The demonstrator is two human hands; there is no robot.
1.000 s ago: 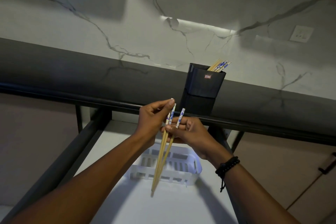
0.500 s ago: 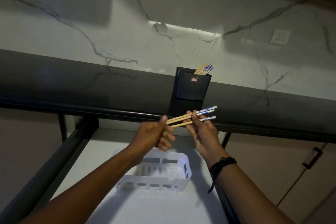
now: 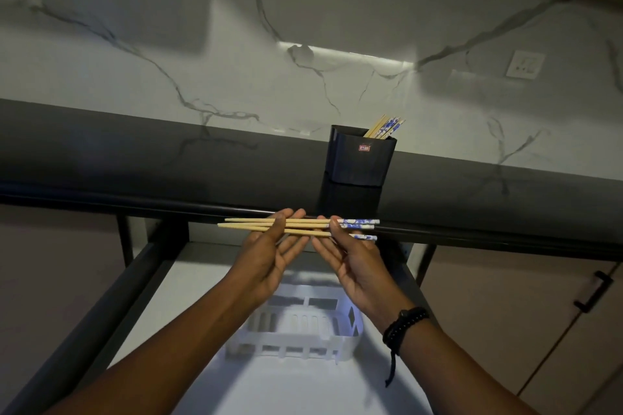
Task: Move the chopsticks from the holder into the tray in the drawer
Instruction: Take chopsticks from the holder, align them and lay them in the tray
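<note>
Three wooden chopsticks point(image 3: 305, 227) with blue-and-white patterned ends lie level across both my hands, above the open drawer. My left hand point(image 3: 271, 251) pins their plain ends with its thumb. My right hand point(image 3: 347, 253) pinches them near the patterned ends. The black holder point(image 3: 360, 158) stands on the dark counter behind, and several more chopsticks point(image 3: 386, 127) lean in its right corner. Below my hands, the white slotted tray point(image 3: 296, 330) sits in the drawer; my forearms hide part of it.
The drawer point(image 3: 293, 384) has a white floor and dark side rails point(image 3: 111, 307). The dark counter edge point(image 3: 168, 204) runs across right behind my hands. Cabinet doors with a black handle point(image 3: 595, 293) are at the right. A marble wall with sockets rises behind.
The chopsticks turned from hanging nearly upright to lying level. Both hands rose toward the counter edge and spread out along the sticks.
</note>
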